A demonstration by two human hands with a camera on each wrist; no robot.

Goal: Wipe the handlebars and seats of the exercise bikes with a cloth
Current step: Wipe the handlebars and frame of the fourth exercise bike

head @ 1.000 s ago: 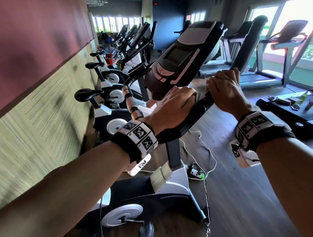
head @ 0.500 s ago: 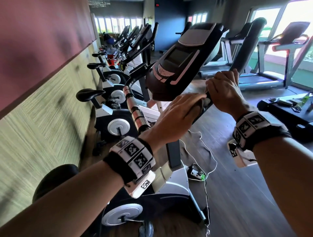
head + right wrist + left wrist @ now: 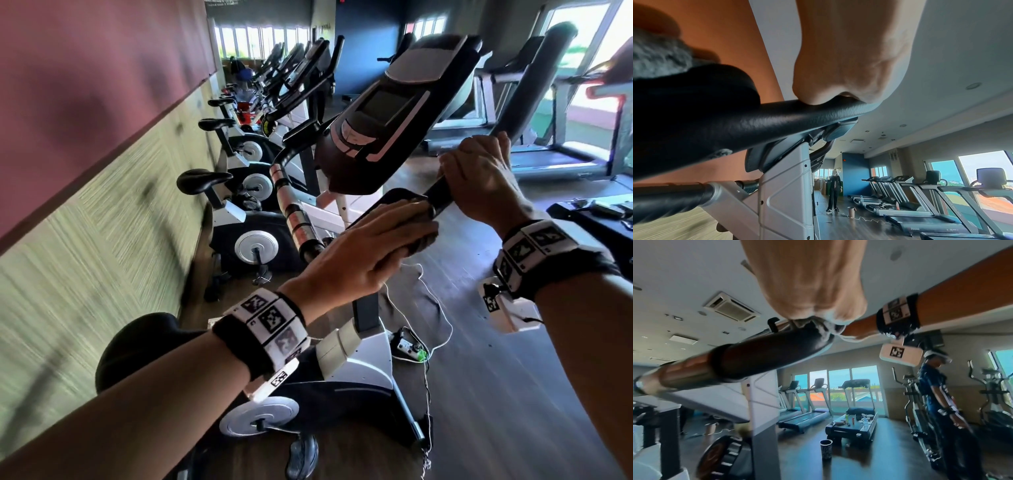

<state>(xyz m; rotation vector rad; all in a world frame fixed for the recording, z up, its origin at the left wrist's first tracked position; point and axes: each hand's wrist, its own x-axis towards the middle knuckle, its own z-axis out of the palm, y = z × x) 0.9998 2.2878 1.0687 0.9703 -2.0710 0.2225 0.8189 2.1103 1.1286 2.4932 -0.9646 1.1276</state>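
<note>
Grey cloth point(image 3: 423, 240) under left hand point(image 3: 363, 253) has slid down handlebar point(image 3: 442, 195).

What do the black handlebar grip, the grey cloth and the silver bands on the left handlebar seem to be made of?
Black handlebar grip: probably leather-look rubber or vinyl; fine pebbled grain, dull sheen. Grey cloth: soft, fuzzy fabric, maybe microfibre or terry. Silver bands: likely polished metal; mirror-like reflections.

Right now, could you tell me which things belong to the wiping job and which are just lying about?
Job: left hand pressing grey cloth; handlebar gripped by right hand; seat.

Lying about: cup; charger and cable; treadmill.
</note>
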